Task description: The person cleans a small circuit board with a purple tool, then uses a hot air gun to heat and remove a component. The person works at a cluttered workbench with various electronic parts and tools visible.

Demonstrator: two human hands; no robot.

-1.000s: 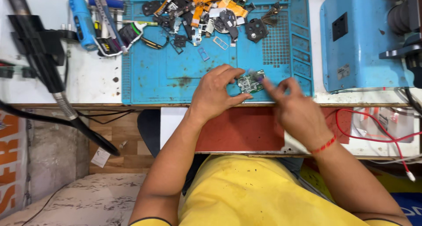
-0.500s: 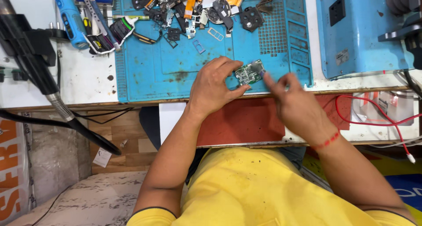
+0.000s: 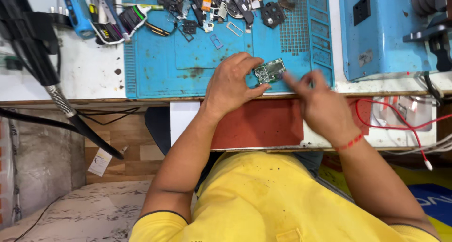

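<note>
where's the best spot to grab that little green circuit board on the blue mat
Pinch the green circuit board by its two long bare edges, coming from above. It is thin, flat and slightly tilted on the blue mat, so edges spare the components on its face. The left hand already holds its near-left edge, so the far-right end is probably freest; the right hand is beside it.

The left hand (image 3: pixel 230 84) pinches a small green circuit board (image 3: pixel 270 71) over the blue mat (image 3: pixel 188 63), while the blurred right hand (image 3: pixel 320 105) points a fingertip at the board's right edge.
</note>
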